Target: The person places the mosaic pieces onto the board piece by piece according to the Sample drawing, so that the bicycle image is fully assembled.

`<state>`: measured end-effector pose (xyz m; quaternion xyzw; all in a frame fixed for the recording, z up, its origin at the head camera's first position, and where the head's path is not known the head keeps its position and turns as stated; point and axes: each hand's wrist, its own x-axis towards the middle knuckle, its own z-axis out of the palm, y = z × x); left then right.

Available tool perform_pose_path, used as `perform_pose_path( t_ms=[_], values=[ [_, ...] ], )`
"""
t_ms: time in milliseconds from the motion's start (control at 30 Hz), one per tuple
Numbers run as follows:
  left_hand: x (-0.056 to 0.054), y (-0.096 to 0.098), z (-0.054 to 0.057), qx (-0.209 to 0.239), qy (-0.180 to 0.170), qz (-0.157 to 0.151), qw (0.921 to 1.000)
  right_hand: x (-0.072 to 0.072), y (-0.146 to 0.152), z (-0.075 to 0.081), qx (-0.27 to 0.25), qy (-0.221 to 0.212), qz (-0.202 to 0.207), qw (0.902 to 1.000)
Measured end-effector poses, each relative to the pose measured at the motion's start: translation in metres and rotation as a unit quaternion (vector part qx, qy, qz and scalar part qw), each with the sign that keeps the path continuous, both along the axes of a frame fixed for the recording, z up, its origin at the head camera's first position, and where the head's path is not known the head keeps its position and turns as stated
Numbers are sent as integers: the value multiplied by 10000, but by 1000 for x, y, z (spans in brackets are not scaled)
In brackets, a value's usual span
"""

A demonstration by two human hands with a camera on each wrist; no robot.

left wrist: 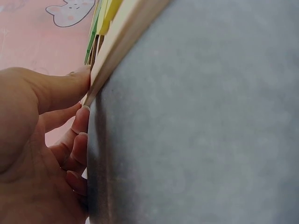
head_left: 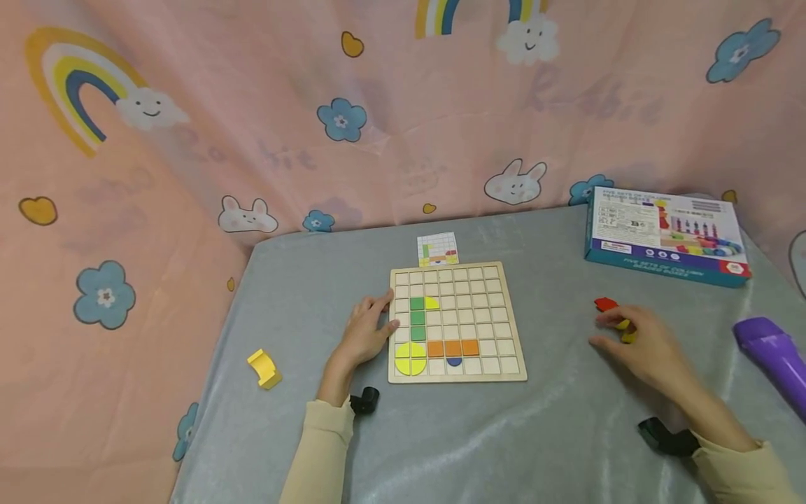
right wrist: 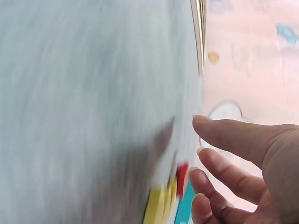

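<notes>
A square wooden grid board [head_left: 504, 323] lies flat on the table. On it sit three green squares [head_left: 418, 318], three orange squares [head_left: 453, 348], a yellow quarter piece [head_left: 432, 303], a yellow circle of quarter pieces [head_left: 411, 358] and a blue half-round piece [head_left: 454, 362]. My left hand [head_left: 365, 332] touches the board's left edge, its thumb on the rim in the left wrist view. On the right, my right hand [head_left: 648, 346] hovers with thumb and fingers apart, holding nothing visible. Beneath and beyond its fingers are a red piece [right wrist: 182, 179] and yellow pieces [right wrist: 159, 205], partly hidden in the head view.
A small pattern card [head_left: 437, 248] lies behind the board. At the back right is a boxed game [head_left: 667, 238], with a purple object [head_left: 771, 360] nearer the right edge. A yellow curved block [head_left: 264, 369] lies at the left. Printed cloth [head_left: 403, 161] hangs behind the table.
</notes>
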<state>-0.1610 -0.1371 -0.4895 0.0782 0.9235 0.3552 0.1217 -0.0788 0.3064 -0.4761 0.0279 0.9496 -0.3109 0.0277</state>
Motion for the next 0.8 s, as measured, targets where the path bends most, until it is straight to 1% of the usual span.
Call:
perform_pose_path(
  t_ms=[100,300,433,600,800],
  values=[
    [0,0,1,0,0,8,10000,3,17,1,4,-179,-195,9996],
    [0,2,2,4,-9,14,10000,13,36,-3,214,-181,-481,9984],
    [1,2,2,18,-23,45,10000,17,40,-7,279,-105,-616,9977],
    [1,2,2,18,-28,84,10000,16,41,-10,334,-95,-734,9967],
    [1,2,2,-14,-11,80,10000,14,43,-10,326,-238,-745,9964]
  ],
)
